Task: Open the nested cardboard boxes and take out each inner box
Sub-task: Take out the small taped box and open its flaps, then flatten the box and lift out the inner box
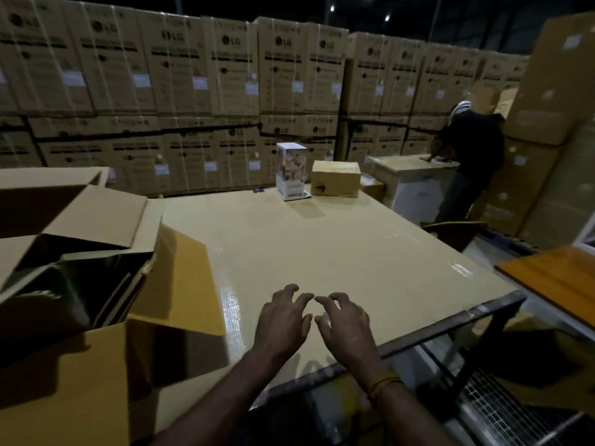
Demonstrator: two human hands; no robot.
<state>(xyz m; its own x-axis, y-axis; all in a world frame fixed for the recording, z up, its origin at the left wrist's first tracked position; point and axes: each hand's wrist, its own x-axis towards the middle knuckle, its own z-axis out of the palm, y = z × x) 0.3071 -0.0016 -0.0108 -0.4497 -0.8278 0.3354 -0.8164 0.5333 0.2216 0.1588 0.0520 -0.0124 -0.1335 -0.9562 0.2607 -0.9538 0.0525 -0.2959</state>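
Both hands low centre of frame over the worktop (338, 246): left hand (281, 320) & right hand (344, 326) side by side, fingers loosely curled, gripping nothing. Big open cardboard box (96, 220) at left, flaps up; small brown box (335, 178) & white printed box (290, 170) at far edge, upper centre

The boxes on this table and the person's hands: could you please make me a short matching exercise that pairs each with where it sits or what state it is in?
Things:
1. large cardboard box
2. white printed box
3. small brown box
4. left hand and right hand

Places or states:
A. lying closed at the far edge of the table, right of its upright neighbour
B. flaps open, at the left
C. holding nothing, fingers loosely curled over the table's near part
D. standing upright at the far edge

Pairs: 1-B, 2-D, 3-A, 4-C
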